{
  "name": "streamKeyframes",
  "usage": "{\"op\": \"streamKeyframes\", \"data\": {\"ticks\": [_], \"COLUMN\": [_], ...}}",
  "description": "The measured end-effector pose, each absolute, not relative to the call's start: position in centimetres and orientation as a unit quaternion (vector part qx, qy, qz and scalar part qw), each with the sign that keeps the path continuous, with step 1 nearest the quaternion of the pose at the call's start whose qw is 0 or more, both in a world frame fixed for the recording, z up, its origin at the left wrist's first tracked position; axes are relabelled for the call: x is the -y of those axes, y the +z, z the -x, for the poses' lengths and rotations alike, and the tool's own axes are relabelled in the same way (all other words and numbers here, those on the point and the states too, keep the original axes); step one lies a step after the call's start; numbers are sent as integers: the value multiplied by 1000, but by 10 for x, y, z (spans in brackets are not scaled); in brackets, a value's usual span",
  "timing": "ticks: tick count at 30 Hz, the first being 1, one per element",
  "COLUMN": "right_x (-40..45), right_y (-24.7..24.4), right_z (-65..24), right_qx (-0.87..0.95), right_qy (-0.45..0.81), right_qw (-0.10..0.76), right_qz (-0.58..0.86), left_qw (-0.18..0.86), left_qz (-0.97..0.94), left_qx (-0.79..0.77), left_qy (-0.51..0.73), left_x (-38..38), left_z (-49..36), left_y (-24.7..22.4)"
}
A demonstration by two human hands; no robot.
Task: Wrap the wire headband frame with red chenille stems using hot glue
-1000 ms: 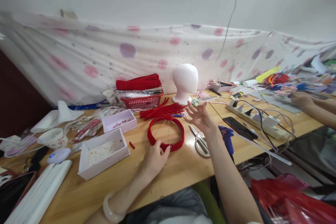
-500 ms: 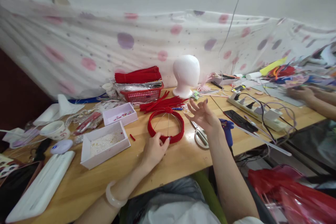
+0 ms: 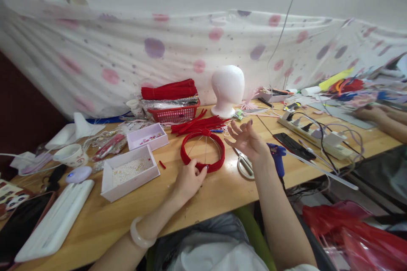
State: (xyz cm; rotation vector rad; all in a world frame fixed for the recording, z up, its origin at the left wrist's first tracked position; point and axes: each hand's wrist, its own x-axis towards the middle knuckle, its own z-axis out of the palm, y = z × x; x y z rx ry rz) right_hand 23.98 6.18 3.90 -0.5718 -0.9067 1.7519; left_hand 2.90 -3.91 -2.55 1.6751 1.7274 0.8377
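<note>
A red fabric-covered ring (image 3: 220,159) lies on the wooden table, with thin wires across its opening. My left hand (image 3: 190,180) pinches the near edge of this ring between thumb and fingers. Raised to the right of the ring, my right hand (image 3: 249,142) is open, palm up with fingers loosely curled and apart, and nothing shows in it. Scissors (image 3: 244,167) lie just beneath it, partly hidden by the hand. A blue glue gun (image 3: 277,159) is right of my wrist. Red strips (image 3: 197,124) lie behind the ring.
A white foam head (image 3: 227,89) stands behind a red basket's (image 3: 174,114) right side. White boxes of beads (image 3: 127,186) and gems (image 3: 163,139) are at left. A power strip (image 3: 314,135) and phone (image 3: 294,146) lie right. Another person's hands (image 3: 373,112) are at far right.
The whole view has shifted slightly, so the scene sits a little further right. Both hands keep nearly the same pose, the left still on the ring.
</note>
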Motion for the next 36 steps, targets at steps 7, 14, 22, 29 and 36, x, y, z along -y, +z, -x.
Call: {"op": "streamKeyframes", "data": {"ticks": [7,14,22,29,36], "right_x": [-52,-44,-33,-27,-22], "right_y": [45,53,59,63,59], "right_z": [-245,-241,-247,-248,-248], "right_qx": [383,370,359,352,336], "right_qy": [725,728,731,759,787], "right_qw": [514,522,534,516,496], "right_qz": [251,246,230,184,149], "left_qw": [227,-77,-121,-40,296], "left_qz": [-637,-818,-863,-830,-675], "left_qx": [-668,-526,-423,-392,-435], "left_qy": [310,220,248,395,517], "left_x": [55,58,31,23,15], "left_z": [-22,-22,-30,-10,-28], "left_y": [-16,19,7,48,104]}}
